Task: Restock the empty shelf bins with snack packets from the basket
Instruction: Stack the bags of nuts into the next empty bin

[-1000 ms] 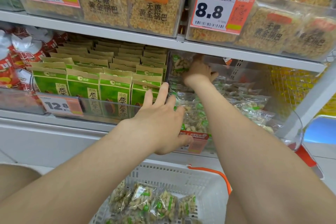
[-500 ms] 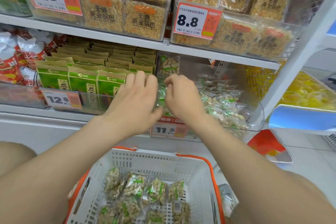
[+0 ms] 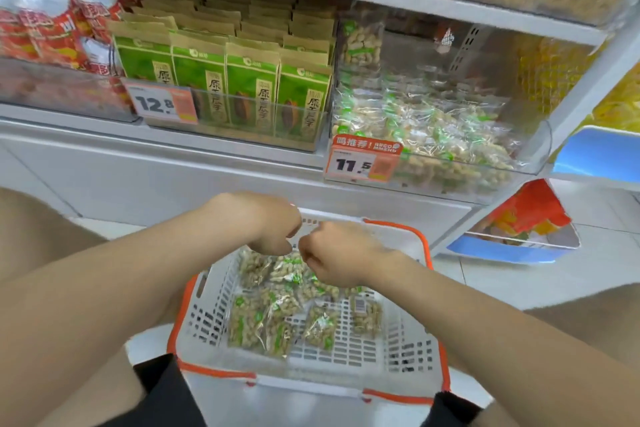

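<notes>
Both hands were down over the basket, side by side and nearly touching. The left hand was bent at the wrist, with its back to the camera and its fingers tucked under and out of sight. The right hand sat just beside it, knuckles up, right above the heap of snack packets. Were the fingers of either hand gripping a packet? That could not be told, as the backs of the hands hid them.

The packets, clear bags of peanuts with green labels, lay loose across the basket floor, mostly to the left and middle. The white basket with its orange rim stood between the person's knees, in front of the shelf.

On the shelf, the clear bin behind the 11.5 price tag held a layer of the same peanut bags, with one bag upright at its back left corner. To its left stood rows of green packs behind a 12.8 tag, and red packets were further left.
</notes>
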